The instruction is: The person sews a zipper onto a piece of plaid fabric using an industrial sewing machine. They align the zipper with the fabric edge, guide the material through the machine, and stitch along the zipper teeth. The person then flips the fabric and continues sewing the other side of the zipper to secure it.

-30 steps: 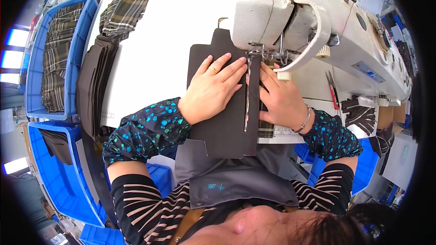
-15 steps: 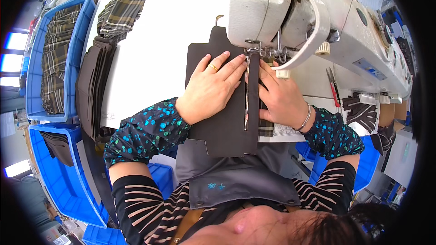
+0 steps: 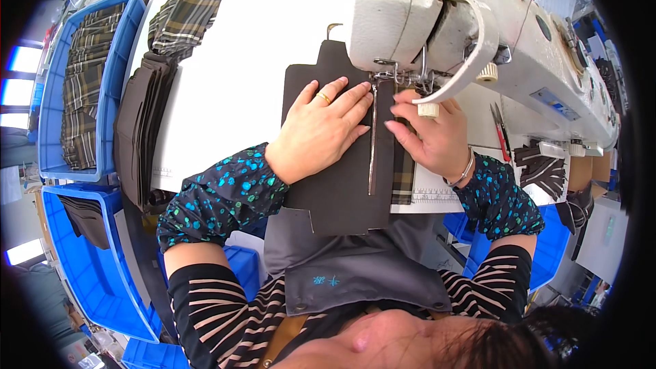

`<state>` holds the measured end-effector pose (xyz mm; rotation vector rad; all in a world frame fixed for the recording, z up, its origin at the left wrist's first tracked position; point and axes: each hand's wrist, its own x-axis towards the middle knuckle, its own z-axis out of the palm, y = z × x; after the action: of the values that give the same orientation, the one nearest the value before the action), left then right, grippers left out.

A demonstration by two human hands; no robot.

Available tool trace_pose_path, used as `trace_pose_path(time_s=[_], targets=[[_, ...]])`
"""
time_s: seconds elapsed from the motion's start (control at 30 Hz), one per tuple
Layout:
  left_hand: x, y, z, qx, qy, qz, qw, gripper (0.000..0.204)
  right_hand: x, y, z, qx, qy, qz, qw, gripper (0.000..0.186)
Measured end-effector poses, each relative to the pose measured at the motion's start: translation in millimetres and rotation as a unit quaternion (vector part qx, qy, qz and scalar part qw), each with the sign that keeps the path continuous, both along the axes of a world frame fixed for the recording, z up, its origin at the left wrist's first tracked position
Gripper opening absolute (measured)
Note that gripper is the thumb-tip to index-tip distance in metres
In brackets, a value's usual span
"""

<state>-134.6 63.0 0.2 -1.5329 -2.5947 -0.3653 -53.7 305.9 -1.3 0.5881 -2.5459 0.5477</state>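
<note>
A dark brown fabric panel (image 3: 335,198) lies on the white sewing table, its upper right edge by the needle area of the white sewing machine (image 3: 383,17). Down the panel runs a silvery zipper (image 3: 373,143). My left hand (image 3: 321,126) rests flat on the panel, fingers spread, fingertips beside the zipper's upper end. Right of the panel, my right hand (image 3: 437,130) is raised with thumb and fingers apart and nothing visible between them. Its fingertips are partly behind the machine's curved white guard (image 3: 478,48). A strip of plaid cloth (image 3: 402,181) shows beneath the panel's right side.
Stacked brown panels (image 3: 143,130) and plaid pieces (image 3: 191,10) lie at the left. Blue bins (image 3: 126,82) stand beyond the table's left edge. Red-handled scissors (image 3: 503,137) and dark fabric scraps (image 3: 543,167) lie at the right, under the machine arm.
My right hand has lifted off the panel and moved right, its fingers spreading. The folded strip along the zipper now lies flat, baring the zipper. My left hand has hardly moved.
</note>
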Motion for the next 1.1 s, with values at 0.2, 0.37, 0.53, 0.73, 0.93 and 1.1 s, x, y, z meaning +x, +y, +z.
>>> trace_pose_path(time_s=[0.2,0.37,0.53,0.73,0.93,1.1], targets=[[-0.4,-0.6,-0.9,0.009,0.014,-0.007,1.000,0.047,-1.1,-3.2,0.1,0.084,-0.087,0.000,0.993,0.064],[-0.6,0.8,-0.3,0.008,0.005,-0.003,1.000,0.047,-1.0,-3.3,2.6,0.110,-0.100,-0.006,0.989,0.068],[-1.0,1.6,-1.7,0.006,0.009,0.001,1.000,0.047,-3.9,-4.6,0.6,0.130,-0.040,-0.003,0.991,0.071],[-5.2,4.6,-4.1,0.012,0.038,-0.003,0.999,0.049,-6.5,-2.7,0.4,0.114,-0.035,-0.001,0.993,0.071],[-5.5,6.1,-0.5,0.006,0.034,-0.002,0.999,0.052,-7.8,-2.4,-0.1,0.119,-0.028,-0.005,0.992,0.070],[-7.2,5.3,-6.1,0.019,0.036,-0.012,0.999,0.053,-7.5,-2.7,-1.5,0.111,-0.019,-0.002,0.994,0.066]])
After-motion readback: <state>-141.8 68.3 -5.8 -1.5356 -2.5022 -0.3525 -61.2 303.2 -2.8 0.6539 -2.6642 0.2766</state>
